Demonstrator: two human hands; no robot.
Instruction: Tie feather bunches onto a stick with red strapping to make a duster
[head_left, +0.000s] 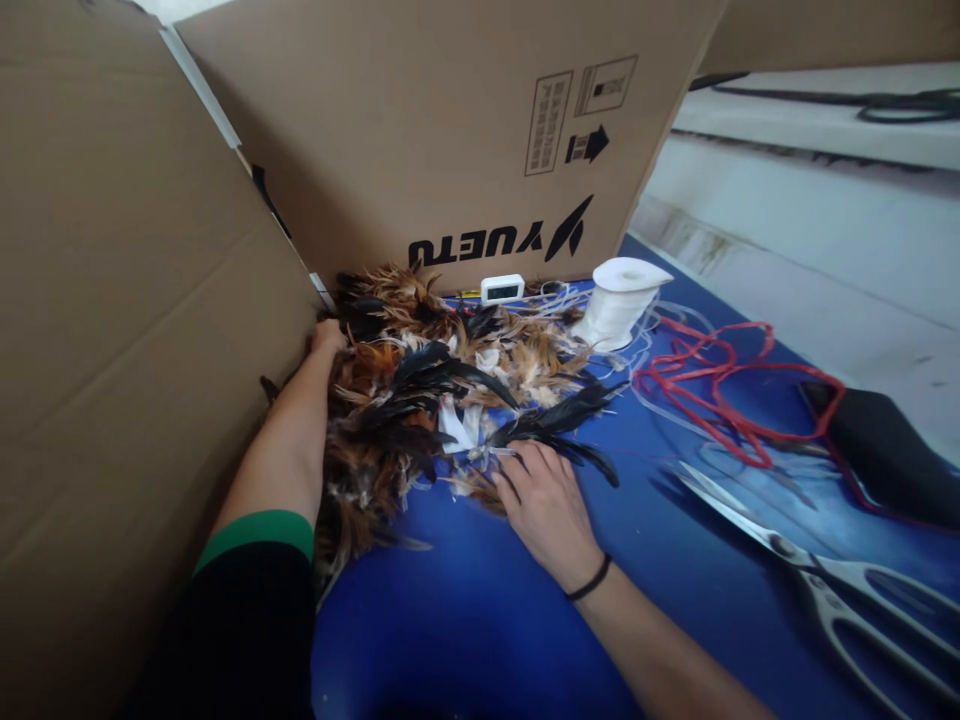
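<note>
A heap of brown, tan and black feathers (367,430) covers the left part of the blue table (465,620). My left hand (328,338) reaches to the far left edge of the heap, beside the cardboard wall; its fingers are mostly hidden among the feathers. At the near right side of the heap, my right hand (541,500) has its fingers bent, with the fingertips at the base of a bunch of black feathers (566,425). What lies between those fingertips is too small to make out. A white piece (460,425) lies just beyond them.
Cardboard panels (450,130) stand at the left and back. A small white device with a display (502,290) and a spool of white ribbon (621,305) are at the back. To the right are red cord (720,390), large scissors (795,560) and a black phone-like object (885,440).
</note>
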